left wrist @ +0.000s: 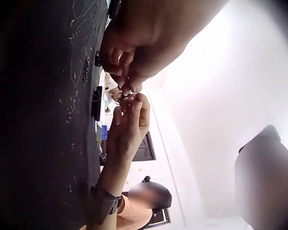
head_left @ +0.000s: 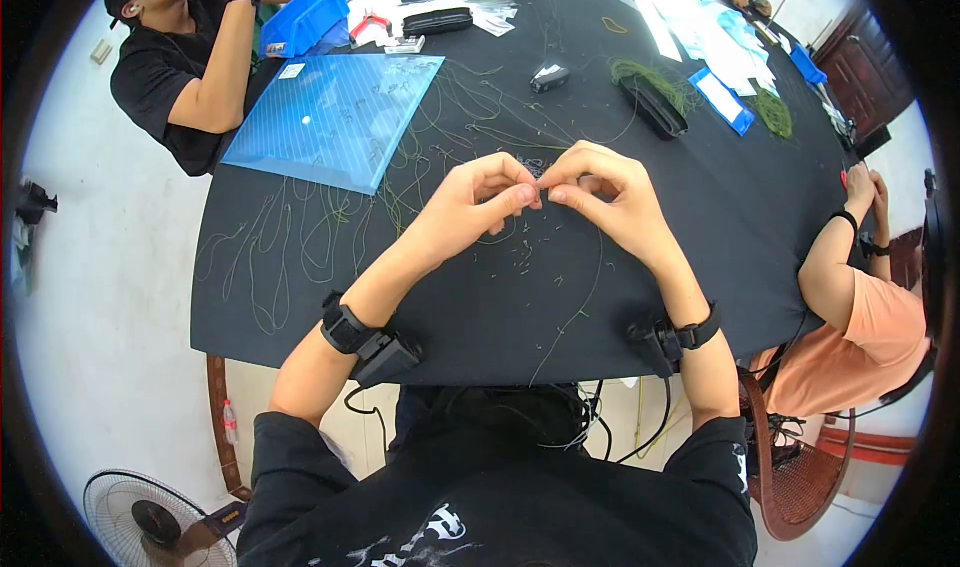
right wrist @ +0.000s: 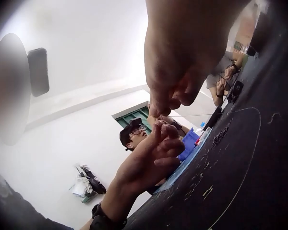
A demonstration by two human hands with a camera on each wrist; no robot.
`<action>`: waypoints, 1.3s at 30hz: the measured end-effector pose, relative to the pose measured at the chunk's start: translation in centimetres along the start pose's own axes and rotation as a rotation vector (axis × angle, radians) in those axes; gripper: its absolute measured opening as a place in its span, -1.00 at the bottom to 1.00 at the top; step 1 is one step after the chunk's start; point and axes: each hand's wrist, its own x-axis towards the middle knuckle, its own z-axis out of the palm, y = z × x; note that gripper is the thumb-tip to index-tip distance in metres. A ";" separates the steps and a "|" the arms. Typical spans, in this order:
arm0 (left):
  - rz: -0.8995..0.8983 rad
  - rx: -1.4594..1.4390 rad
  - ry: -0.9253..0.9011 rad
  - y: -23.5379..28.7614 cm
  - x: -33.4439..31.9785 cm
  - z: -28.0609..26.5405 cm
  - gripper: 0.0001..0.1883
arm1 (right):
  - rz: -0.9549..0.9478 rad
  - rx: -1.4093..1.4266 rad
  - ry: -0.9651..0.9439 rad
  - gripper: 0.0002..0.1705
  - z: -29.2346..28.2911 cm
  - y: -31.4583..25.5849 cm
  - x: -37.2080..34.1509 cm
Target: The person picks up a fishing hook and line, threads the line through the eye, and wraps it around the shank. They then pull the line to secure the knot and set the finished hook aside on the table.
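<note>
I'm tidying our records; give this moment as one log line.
left grip: pinching; right grip: pinching, close to left; thin pale-green thread: runs from between them; tiny pale clippings: scattered on matte black table

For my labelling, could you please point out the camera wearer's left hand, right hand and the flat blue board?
Left hand (head_left: 462, 209), head view: middle of the hand.
Right hand (head_left: 620, 199), head view: middle of the hand.
Flat blue board (head_left: 345, 112), head view: its upper face.

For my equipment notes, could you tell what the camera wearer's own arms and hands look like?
The left hand and right hand are gloveless. Both sleeves are short and black, the right one with white print. Black wrist straps carry boxy black cameras; dark cables hang below.
</note>
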 end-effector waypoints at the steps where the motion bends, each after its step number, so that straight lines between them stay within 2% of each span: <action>1: 0.004 -0.033 -0.026 -0.2 0.0 0.1 -0.82 | -0.004 -0.002 0.001 -0.87 0.1 -0.1 0.0; 7: -0.003 -0.073 -0.032 0.2 -0.2 0.2 -0.83 | -0.027 -0.003 0.015 -0.87 0.5 0.3 0.0; 11: -0.011 -0.155 -0.046 0.0 -0.2 0.3 -0.76 | -0.027 -0.010 0.003 -0.86 0.4 0.2 0.0; 17: -0.008 -0.200 -0.015 0.2 -0.3 0.7 -0.62 | 0.045 0.199 -0.005 -0.85 0.5 -0.6 -0.3; 22: 0.004 -0.210 -0.022 0.4 -0.2 0.6 -0.49 | 0.013 0.146 -0.024 -0.86 0.4 -0.4 -0.2; 32: -0.034 -0.146 -0.062 0.2 -0.1 0.3 -0.47 | 0.059 0.140 -0.061 -0.89 0.4 -0.3 -0.1; 39: -0.070 -0.103 -0.111 0.0 0.0 0.6 -0.52 | 0.023 0.059 -0.059 -0.92 0.1 -0.1 0.0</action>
